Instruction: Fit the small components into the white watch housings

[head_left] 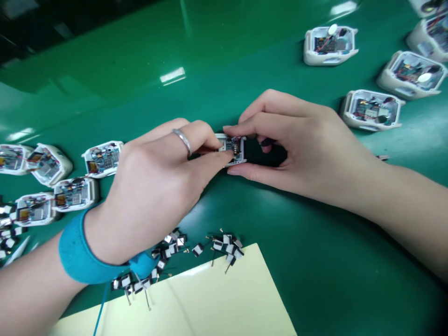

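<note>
A small white watch case (240, 151), open-faced with its circuit board showing, sits between my two hands. My right hand (297, 135) grips its right end, fingertips on the far edge and thumb on the near edge. A small dark object (268, 142) shows at that hand's curled fingers; its kind is unclear. My left hand (164, 177), wearing a ring and a blue wrist strap (89, 252), has thumb and index finger closed over the board at the case's left part. Whatever lies between those fingertips is hidden. The case's left end is covered by this hand.
Several open watch cases (75, 193) stand left on the green mat (332, 261), with more cases (374, 111) at the right. Small black-and-white parts with short leads (227, 247) lie near a pale yellow sheet (210, 303). A blue cord (100, 312) runs from the wrist strap.
</note>
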A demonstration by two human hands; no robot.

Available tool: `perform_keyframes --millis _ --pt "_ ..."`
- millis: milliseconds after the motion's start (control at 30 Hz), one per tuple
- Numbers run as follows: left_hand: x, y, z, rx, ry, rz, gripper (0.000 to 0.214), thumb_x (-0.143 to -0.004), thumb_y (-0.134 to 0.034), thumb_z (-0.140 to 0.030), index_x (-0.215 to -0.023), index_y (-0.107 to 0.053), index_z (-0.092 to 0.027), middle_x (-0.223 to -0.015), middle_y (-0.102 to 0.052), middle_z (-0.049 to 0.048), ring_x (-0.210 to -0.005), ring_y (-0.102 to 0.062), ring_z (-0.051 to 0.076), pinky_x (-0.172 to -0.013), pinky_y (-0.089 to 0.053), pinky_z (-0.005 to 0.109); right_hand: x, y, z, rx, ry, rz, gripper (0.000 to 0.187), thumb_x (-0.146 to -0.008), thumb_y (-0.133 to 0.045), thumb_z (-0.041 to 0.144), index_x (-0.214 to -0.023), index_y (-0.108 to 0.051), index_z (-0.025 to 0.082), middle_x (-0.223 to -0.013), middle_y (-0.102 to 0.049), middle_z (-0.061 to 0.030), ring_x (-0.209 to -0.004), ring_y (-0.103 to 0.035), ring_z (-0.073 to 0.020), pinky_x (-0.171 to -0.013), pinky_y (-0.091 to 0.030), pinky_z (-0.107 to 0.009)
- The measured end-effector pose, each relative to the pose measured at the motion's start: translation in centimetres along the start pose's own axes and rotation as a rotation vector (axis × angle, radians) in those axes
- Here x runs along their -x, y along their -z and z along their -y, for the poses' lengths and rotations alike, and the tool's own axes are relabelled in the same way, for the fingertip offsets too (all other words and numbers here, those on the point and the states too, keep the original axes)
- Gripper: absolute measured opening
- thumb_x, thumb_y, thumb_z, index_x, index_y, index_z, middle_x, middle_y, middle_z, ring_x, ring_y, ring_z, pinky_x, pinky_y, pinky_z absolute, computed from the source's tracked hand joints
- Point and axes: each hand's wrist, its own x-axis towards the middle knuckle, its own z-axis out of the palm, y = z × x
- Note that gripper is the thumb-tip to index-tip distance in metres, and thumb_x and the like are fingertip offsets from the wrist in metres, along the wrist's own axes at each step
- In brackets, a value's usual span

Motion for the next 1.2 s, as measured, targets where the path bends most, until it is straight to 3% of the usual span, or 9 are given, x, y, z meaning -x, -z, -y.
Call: perform_keyframes --millis 333,733,900,1033,1100,1200 --pt "0.0 0.0 0.2 -0.027 -0.031 0.017 0.022 -0.086 -0.048 -0.02 -0.073 -0.065 -0.017 -0.07 -0.061 -0.0018 -0.075 -0.06 0.013 -0.064 -0.048 0.024 0.0 -0.1 -0.1 0.014 -0.021 -0.009 0.034 -0.074 -0.064 0.033 -0.102 -0.056 0.015 -0.093 -0.052 -0.0038 -0.084 -0.057 -0.0171 -0.071 -0.052 -0.03" --pt "-0.2 -0.1 0.0 0.058 0.12 0.013 0.016 -0.081 -0.056 -0.016 -0.067 -0.063 -0.017 -0.061 -0.058 -0.0043 -0.067 -0.059 0.01 -0.055 -0.046 0.02 0.1 -0.1 0.0 0.034 -0.032 -0.004 0.032 -0.074 -0.063 0.035 -0.1 -0.056 0.019 -0.093 -0.052 -0.0017 -0.087 -0.056 -0.0164 -0.073 -0.051 -0.029" --pt "0.0 -0.2 0.1 0.116 0.108 0.016 0.017 -0.083 -0.05 -0.019 -0.073 -0.064 -0.018 -0.064 -0.057 -0.0042 -0.072 -0.059 0.013 -0.062 -0.047 0.025 0.3 -0.1 -0.4 0.037 0.019 -0.005 0.034 -0.076 -0.061 0.037 -0.103 -0.054 0.017 -0.094 -0.051 -0.003 -0.087 -0.054 -0.0154 -0.073 -0.049 -0.027" --pt "0.0 -0.3 0.1 0.107 0.072 0.022 0.018 -0.083 -0.05 -0.018 -0.075 -0.065 -0.018 -0.067 -0.058 -0.0032 -0.072 -0.058 0.014 -0.063 -0.047 0.028 0.6 0.2 -0.7 0.007 0.055 0.0 0.035 -0.085 -0.047 0.038 -0.108 -0.048 0.011 -0.093 -0.049 -0.0063 -0.084 -0.05 -0.0147 -0.072 -0.047 -0.028" --pt "0.0 -0.3 0.2 0.094 0.061 0.014 0.017 -0.082 -0.051 -0.017 -0.074 -0.066 -0.017 -0.066 -0.059 -0.0027 -0.069 -0.058 0.013 -0.061 -0.047 0.026 0.8 0.5 -0.8 -0.031 0.034 0.011 0.025 -0.09 -0.034 0.027 -0.106 -0.047 0.013 -0.093 -0.048 -0.0042 -0.082 -0.048 -0.0114 -0.072 -0.045 -0.026" --pt "0.1 -0.3 0.2 0.055 0.04 0.002 0.017 -0.082 -0.053 -0.018 -0.072 -0.066 -0.017 -0.065 -0.06 -0.0022 -0.067 -0.057 0.013 -0.058 -0.046 0.024 0.9 1.0 -0.9 -0.03 0.022 0.01 0.026 -0.092 -0.026 0.019 -0.107 -0.047 0.02 -0.1 -0.046 -0.0023 -0.091 -0.046 -0.0092 -0.08 -0.041 -0.026"
